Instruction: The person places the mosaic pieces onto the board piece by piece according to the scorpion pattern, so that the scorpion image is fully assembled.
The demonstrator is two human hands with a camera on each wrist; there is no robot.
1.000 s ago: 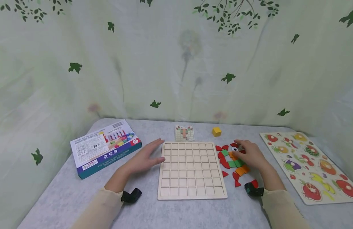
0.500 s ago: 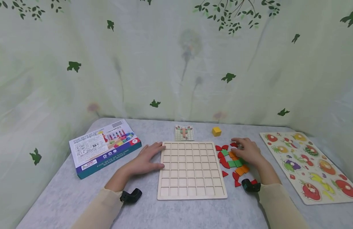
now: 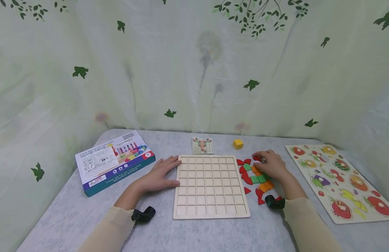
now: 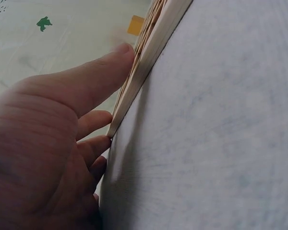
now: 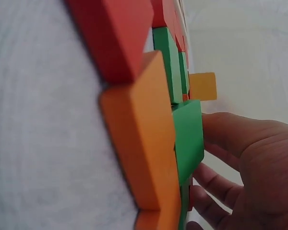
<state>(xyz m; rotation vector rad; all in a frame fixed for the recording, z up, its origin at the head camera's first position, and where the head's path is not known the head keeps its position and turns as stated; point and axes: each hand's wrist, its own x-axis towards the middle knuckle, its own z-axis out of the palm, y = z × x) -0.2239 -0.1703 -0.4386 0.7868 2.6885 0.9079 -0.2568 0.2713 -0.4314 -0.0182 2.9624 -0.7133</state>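
My left hand (image 3: 158, 175) rests with spread fingers at the left edge of a wooden grid board (image 3: 212, 187); in the left wrist view, its thumb (image 4: 103, 72) lies along the board's side (image 4: 156, 57). My right hand (image 3: 272, 166) reaches over a pile of flat coloured pieces right of the board, its fingertips by a red piece (image 3: 256, 158) at the far end. The right wrist view has thumb and fingers (image 5: 218, 184) apart behind a green piece (image 5: 188, 139), with orange pieces (image 5: 141, 129) nearer; the fingertips are partly hidden there.
A patterned card (image 3: 202, 145) lies behind the board, with a yellow cube (image 3: 237, 144) to its right. A printed box (image 3: 115, 162) is at left, a fruit puzzle board (image 3: 342, 182) at right. Loose red pieces (image 3: 247, 190) lie near the board's right edge.
My right hand has shifted slightly left over the pile, and the round eye piece between its fingers is now mostly hidden. The left hand has settled from above onto the board's left edge.
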